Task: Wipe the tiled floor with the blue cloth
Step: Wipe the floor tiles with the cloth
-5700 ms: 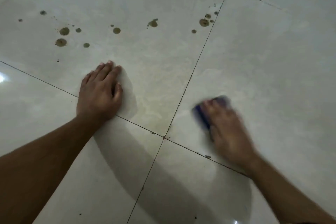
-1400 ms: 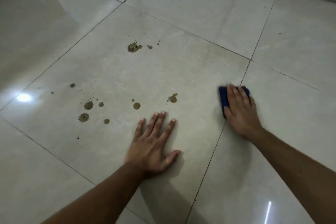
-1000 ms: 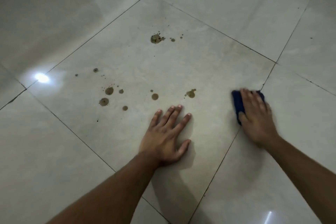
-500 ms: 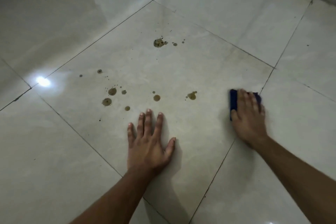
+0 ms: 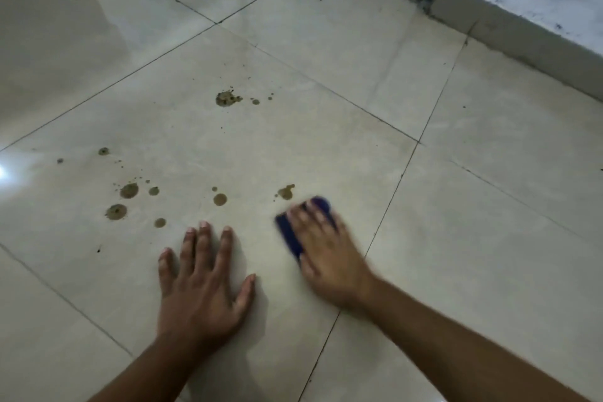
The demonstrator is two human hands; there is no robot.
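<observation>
Left hand (image 5: 202, 290): one, flat on pale glossy tiled floor (image 5: 326, 75), fingers spread, empty.
Right hand (image 5: 329, 254): one, blurred, palm pressing one folded blue cloth (image 5: 290, 232).
Brown stains (image 5: 129, 190): roughly ten.

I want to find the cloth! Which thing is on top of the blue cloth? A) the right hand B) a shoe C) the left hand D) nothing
A: the right hand presses flat on the blue cloth, while the left hand rests bare on the floor tile.
</observation>
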